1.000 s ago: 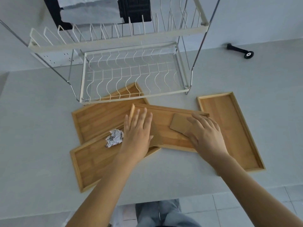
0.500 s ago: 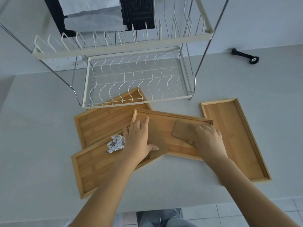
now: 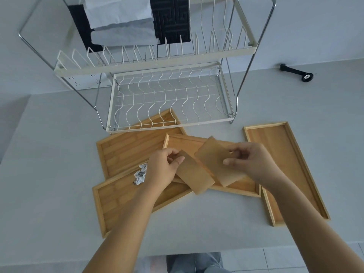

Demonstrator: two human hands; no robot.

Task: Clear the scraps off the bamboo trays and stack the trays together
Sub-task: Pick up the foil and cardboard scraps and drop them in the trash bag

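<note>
Bamboo trays are lying spread across the pale grey counter [image 3: 49, 174], and nearest the viewer the lower left tray [image 3: 118, 203] is sitting at a slant with a crumpled foil scrap [image 3: 140, 175] resting near its far edge. Just above it, the left hand [image 3: 162, 170] is pinching a brown paper piece [image 3: 194, 175] between thumb and fingers, holding it lifted over the trays. Beside it, the right hand [image 3: 254, 164] is gripping a second brown paper piece [image 3: 217, 162] the same way — thumb on top, fingers curled behind. Both papers are hanging over the middle tray [image 3: 236, 189], which is overlapping the lower left one and touching the long right tray [image 3: 279, 154]. A fourth tray [image 3: 128, 150] is lying farther back, partly tucked under the white wire dish rack [image 3: 167, 99]. Farther still, grey and black cloths [image 3: 126, 22] are draping over the rack's upper tier, and a small black object [image 3: 296, 72] — too small to identify — is lying near the wall.
</note>
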